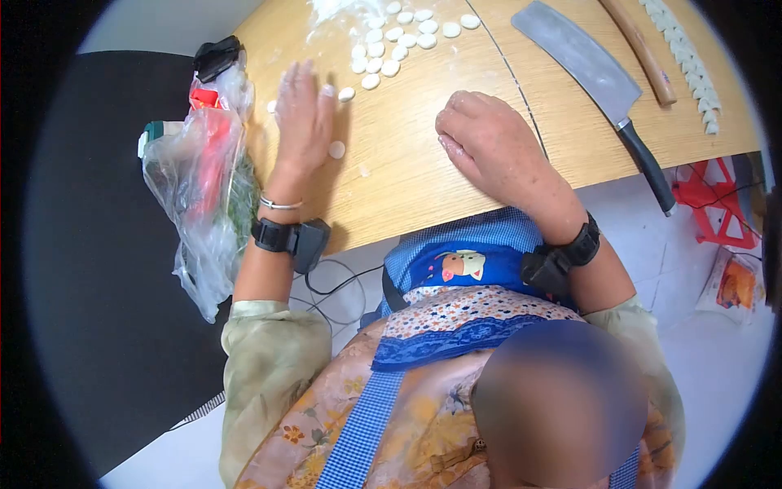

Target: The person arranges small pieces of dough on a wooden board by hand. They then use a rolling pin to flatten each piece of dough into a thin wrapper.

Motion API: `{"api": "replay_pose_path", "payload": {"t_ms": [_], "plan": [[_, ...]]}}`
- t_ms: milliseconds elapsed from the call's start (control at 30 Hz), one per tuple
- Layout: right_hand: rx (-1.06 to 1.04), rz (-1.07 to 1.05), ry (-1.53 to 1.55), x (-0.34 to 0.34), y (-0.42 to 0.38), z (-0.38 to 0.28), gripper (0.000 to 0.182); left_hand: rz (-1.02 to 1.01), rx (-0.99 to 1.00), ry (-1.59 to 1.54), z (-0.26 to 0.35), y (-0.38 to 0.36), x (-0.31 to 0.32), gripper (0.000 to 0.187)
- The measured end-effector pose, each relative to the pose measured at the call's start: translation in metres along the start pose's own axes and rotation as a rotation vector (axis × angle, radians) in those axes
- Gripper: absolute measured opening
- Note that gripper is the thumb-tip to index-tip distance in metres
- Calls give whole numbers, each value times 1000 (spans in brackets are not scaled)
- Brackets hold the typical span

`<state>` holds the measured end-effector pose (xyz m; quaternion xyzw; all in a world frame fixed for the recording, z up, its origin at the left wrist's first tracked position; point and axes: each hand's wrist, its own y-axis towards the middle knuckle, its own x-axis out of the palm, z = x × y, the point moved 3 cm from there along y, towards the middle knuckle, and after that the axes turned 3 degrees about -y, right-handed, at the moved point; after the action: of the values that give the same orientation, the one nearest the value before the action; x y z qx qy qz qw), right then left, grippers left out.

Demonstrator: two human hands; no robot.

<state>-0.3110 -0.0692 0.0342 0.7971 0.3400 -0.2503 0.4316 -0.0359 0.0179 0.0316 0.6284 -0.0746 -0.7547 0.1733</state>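
Note:
My left hand (303, 122) is flat over the wooden table (391, 179) at left, its fingers stretched out. Small round dough pieces lie around it: one dough disc (336, 150) beside the wrist side of the palm, another dough piece (346, 94) off the thumb. My right hand (493, 151) rests near the table's front edge with its fingers curled into a fist; whatever may be inside is hidden. Farther back, several flattened dough rounds (391, 68) are grouped beside a patch of white flour (336, 8).
To the right lies a cleaver (582, 61), its black handle over the table edge. Beyond it are a wooden rolling pin (639, 49) and a row of small white dough pieces (688, 69). A plastic bag (195, 179) sits at left. A red stool (717, 200) stands on the floor.

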Motion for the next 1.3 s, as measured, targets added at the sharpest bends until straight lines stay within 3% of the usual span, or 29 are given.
{"api": "replay_pose_path", "payload": {"t_ms": [100,167,267,367,433,533,567,633,667,700,800,833,900,933,1300], "plan": [[0,-7,5,1,-1,-1,8,64,-45,-34,-1,1,-6,58],[9,-5,2,0,1,-1,7,13,15,227,16,-7,6,56],[4,4,11,-1,-1,-1,7,-25,0,254,16,-7,7,56],[1,12,9,1,-1,-1,7,76,-36,32,0,0,-9,53],[5,10,1,0,-1,-2,8,87,-68,-74,0,-7,-21,63],[14,-17,9,0,1,-1,8,-51,151,1,16,-28,-32,91],[13,-8,7,0,3,0,8,-48,159,6,12,-27,-32,91],[9,17,21,0,1,-1,8,-80,135,303,2,-32,-30,90],[11,13,22,1,0,-1,8,34,90,417,-10,-28,-30,74],[4,12,19,1,0,-1,7,34,85,415,-17,-24,-30,74],[7,12,14,0,1,-1,7,91,59,124,-9,-6,-36,32],[10,9,28,0,1,-1,7,95,56,122,11,-1,-37,32],[10,5,21,1,2,-1,6,-138,-195,-124,26,5,-26,28],[18,2,16,2,1,0,6,-59,-41,-122,26,8,-17,26],[10,32,26,2,1,0,7,-88,8,-166,39,-13,-27,19]]}}
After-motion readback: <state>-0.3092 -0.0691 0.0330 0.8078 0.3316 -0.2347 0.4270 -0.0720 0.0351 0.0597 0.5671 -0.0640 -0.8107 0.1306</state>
